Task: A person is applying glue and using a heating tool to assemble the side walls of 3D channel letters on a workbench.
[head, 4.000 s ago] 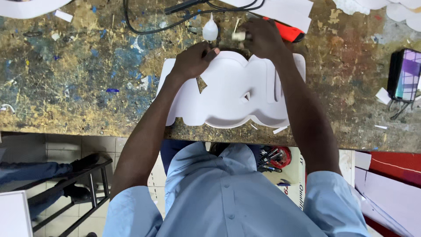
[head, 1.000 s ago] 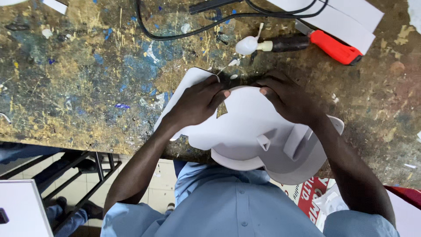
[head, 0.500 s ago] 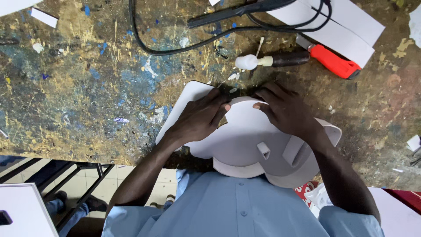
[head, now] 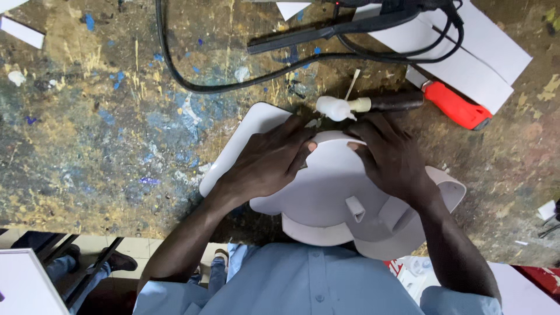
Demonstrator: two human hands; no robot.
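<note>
A white moulded plastic piece with wavy edges (head: 326, 201) lies at the near edge of a stained, paint-spattered workbench (head: 105, 116) and hangs over it. My left hand (head: 265, 163) presses flat on its left part, fingers curled at its upper rim. My right hand (head: 391, 157) presses down on the upper right part, fingertips at the rim. A small white tab (head: 354, 208) stands up from the piece's inner face. A white squeeze bottle (head: 337, 108) lies just beyond my fingers.
A utility knife with a red end (head: 452, 105) lies beside the bottle. Black cables (head: 233, 81) and a black tool (head: 326, 29) cross the far part of the bench, near white sheets (head: 466, 52). Below the bench edge are a tiled floor, a shoe (head: 119, 261) and a dark frame.
The white piece has been turned and pulled nearer the bench edge over the last seconds. Both hands stay pressed on it, and the view has closed in slightly.
</note>
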